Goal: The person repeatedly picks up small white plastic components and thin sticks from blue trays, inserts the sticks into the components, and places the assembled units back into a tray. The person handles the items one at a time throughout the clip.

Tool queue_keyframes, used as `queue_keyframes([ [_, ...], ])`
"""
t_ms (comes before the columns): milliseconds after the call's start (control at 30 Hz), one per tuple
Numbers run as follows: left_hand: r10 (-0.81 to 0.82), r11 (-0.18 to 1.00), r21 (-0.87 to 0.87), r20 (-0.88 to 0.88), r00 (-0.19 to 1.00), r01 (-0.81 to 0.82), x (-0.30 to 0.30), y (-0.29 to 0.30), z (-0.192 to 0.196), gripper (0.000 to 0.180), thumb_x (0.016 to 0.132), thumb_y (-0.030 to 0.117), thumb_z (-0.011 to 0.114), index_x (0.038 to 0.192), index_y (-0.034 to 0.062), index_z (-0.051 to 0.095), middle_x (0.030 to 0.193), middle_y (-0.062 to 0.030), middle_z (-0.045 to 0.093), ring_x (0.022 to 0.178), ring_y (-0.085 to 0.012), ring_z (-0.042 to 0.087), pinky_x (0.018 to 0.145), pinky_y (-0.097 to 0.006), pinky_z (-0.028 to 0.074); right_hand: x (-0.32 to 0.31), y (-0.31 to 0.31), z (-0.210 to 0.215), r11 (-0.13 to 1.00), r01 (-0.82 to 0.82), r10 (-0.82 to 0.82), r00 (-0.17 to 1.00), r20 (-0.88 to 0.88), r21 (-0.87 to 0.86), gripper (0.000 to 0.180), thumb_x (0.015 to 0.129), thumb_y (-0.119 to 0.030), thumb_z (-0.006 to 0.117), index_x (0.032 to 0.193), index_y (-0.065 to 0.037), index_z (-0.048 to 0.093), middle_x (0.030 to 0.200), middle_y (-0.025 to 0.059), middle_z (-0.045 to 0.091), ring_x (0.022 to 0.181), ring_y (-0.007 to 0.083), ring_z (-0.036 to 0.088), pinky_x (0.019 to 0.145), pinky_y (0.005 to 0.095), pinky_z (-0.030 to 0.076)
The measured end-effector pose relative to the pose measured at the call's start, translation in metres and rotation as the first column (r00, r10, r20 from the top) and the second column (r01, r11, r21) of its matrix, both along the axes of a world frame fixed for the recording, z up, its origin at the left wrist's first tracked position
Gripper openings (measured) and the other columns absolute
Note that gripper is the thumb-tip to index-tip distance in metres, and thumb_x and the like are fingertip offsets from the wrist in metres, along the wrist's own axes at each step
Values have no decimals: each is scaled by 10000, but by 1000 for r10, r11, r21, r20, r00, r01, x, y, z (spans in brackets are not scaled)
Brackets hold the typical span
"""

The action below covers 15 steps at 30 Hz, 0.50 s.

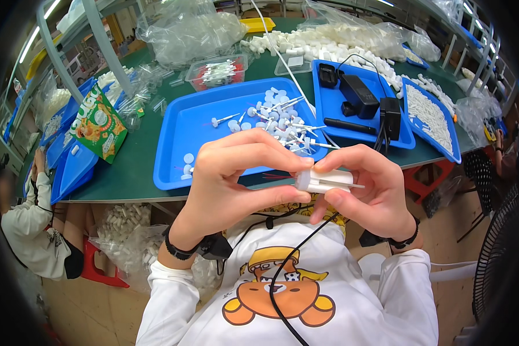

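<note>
Both hands pinch one white plastic tube (324, 180) above the bench (138, 167) edge: left hand (236, 179) closes on its left end, right hand (366, 193) wraps the rest, long axis lying left-right.

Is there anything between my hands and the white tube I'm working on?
No. Both the left hand and the right hand already grip the white tube directly, fingertips on it from each side. A black cable hangs below the hands, but it sits under them, not between them and the tube.
</note>
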<state>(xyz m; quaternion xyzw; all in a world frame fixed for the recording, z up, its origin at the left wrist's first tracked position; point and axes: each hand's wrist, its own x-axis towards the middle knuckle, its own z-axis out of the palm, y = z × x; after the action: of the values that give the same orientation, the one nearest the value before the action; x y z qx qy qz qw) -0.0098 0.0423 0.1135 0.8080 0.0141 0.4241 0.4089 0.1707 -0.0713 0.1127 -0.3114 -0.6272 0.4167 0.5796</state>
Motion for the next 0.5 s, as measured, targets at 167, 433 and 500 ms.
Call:
queue_keyframes([
  [167,2,1000,21,15,1000,-3,0,-1,1,345,557,-36,806,877,-8,680,875,-127,644,848,-200,625,751,-284,501,2,1,1,978,105,-143,966,214,181,295,801,11,634,1071,55,525,1004,115,593,906,156,618,741,263,524],
  [433,-39,999,-8,17,999,39,3,-4,1,330,568,-34,803,871,-9,677,905,-131,641,852,-204,625,761,-293,500,3,6,-5,820,194,-426,836,347,539,250,733,34,686,961,48,583,834,127,632,737,192,649,619,254,518],
  [500,-51,999,-8,22,998,51,4,-3,-2,335,578,-47,793,886,-13,666,915,-131,639,868,-207,620,776,-298,496,3,8,-5,804,180,-430,835,344,567,239,725,50,683,945,45,590,831,129,630,712,199,643,598,257,512],
])
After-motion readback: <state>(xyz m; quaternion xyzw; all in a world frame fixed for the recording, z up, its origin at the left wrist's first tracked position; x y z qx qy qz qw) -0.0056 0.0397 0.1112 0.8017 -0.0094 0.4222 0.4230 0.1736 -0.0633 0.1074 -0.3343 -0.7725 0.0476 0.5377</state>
